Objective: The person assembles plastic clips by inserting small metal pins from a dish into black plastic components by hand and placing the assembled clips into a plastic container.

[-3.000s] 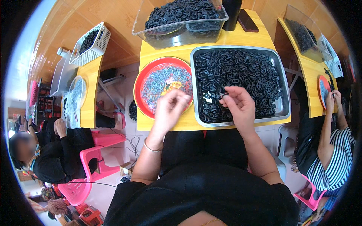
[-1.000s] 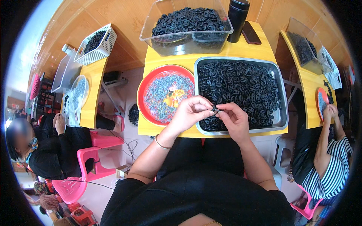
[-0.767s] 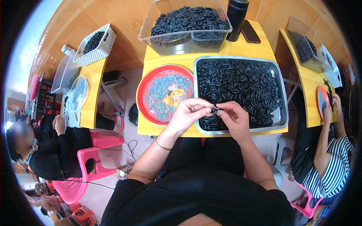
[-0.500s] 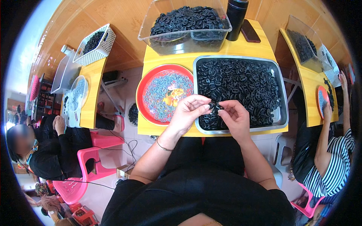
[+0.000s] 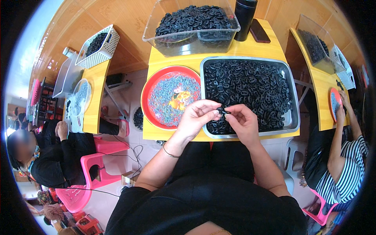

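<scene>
Both of my hands meet over the near left corner of a metal tray (image 5: 297,117), which holds many small black plastic pieces (image 5: 246,90) with holes in them. Between thumb and fingertips, my left hand (image 5: 199,118) pinches one such black plastic piece (image 5: 221,111). My right hand (image 5: 243,121) is closed in a pinch at the same piece's right side; a tiny light spot shows there, too small to name. To the left lies a red round plate (image 5: 146,107) with many thin bluish and silvery small parts (image 5: 162,92) spread over its printed bottom.
A clear plastic bin (image 5: 188,47) of black pieces stands at the back of the yellow table (image 5: 160,62). Beside it are a black bottle (image 5: 245,19) and a phone (image 5: 260,30). Co-workers sit at side tables left and right. A cable (image 5: 94,190) runs at lower left.
My hands have drawn slightly closer around the black piece, and my right fingertips now cover more of it. The right co-worker's raised hand has come down toward their plate.
</scene>
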`<state>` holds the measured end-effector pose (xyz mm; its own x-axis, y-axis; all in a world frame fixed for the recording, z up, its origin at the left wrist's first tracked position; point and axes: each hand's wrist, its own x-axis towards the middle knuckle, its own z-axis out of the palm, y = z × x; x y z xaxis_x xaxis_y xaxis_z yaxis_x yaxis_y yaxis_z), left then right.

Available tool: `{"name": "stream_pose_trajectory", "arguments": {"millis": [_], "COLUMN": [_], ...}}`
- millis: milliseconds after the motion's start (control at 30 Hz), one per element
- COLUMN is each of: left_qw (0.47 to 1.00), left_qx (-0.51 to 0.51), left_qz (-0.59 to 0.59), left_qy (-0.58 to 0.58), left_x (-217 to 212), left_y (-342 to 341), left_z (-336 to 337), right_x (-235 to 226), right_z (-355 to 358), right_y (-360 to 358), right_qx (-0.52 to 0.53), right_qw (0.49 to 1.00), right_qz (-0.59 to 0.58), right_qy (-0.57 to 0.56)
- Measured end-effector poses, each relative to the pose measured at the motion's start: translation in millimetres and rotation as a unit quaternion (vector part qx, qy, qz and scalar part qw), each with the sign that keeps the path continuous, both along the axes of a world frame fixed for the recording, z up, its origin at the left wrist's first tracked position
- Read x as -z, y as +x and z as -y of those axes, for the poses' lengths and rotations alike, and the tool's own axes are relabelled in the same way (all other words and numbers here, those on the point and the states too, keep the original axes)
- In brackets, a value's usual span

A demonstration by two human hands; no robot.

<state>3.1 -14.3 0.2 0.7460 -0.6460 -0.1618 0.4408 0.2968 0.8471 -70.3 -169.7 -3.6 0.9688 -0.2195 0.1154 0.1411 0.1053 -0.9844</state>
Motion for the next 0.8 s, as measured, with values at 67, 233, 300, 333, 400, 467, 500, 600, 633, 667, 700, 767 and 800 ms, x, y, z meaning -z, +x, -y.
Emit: {"name": "stream_pose_trajectory", "arguments": {"millis": [67,233,300,333,400,467,500,600,633,667,700,767,800], "left_qw": [0.998,0.997,0.997,0.996,0.996,0.997,0.997,0.999,0.999,0.999,0.999,0.999,0.999], "left_qx": [-0.001,-0.001,0.000,-0.003,-0.006,-0.012,-0.012,-0.009,-0.009,-0.009,-0.010,-0.001,-0.001], "left_qz": [0.032,0.027,0.022,0.023,0.024,0.032,0.031,0.020,0.029,0.038,0.038,0.044,0.044], "left_qy": [-0.052,-0.074,-0.077,-0.081,-0.086,-0.065,-0.065,-0.039,-0.035,-0.031,-0.031,-0.015,-0.014], "left_x": [4.0,5.8,6.5,7.7,7.7,4.5,3.0,2.6,4.7,5.8,5.4,5.1,5.5], "left_y": [0.2,1.0,1.4,1.7,1.9,1.7,1.9,2.6,2.8,2.9,2.6,2.1,1.7], "left_z": [1.0,0.8,0.0,-0.5,-0.8,-0.4,-0.3,-1.3,-1.8,-2.2,-2.7,-3.5,-3.8], "right_x": [1.1,2.2,1.0,0.2,0.2,0.6,1.1,2.1,1.4,0.9,0.8,1.2,1.7], "right_z": [-1.5,-1.3,-1.2,-1.4,-1.4,-0.9,-0.8,-0.9,-1.2,-1.3,-1.2,-0.6,-0.4], "right_y": [-0.4,-0.9,-0.6,-0.4,-0.5,-1.1,-1.2,-1.1,-0.8,-0.7,-0.5,-0.1,0.0], "right_qx": [-0.005,-0.007,-0.004,0.001,0.006,0.007,0.007,-0.003,-0.002,0.000,0.000,0.003,0.003], "right_qw": [1.000,1.000,0.999,1.000,1.000,1.000,1.000,1.000,1.000,1.000,1.000,1.000,1.000], "right_qz": [-0.004,0.006,0.007,0.006,0.005,-0.004,-0.005,0.001,0.003,0.004,0.004,0.014,0.013], "right_qy": [0.021,-0.026,-0.037,-0.029,-0.021,-0.004,-0.004,-0.009,-0.010,-0.011,-0.011,-0.009,-0.009]}}
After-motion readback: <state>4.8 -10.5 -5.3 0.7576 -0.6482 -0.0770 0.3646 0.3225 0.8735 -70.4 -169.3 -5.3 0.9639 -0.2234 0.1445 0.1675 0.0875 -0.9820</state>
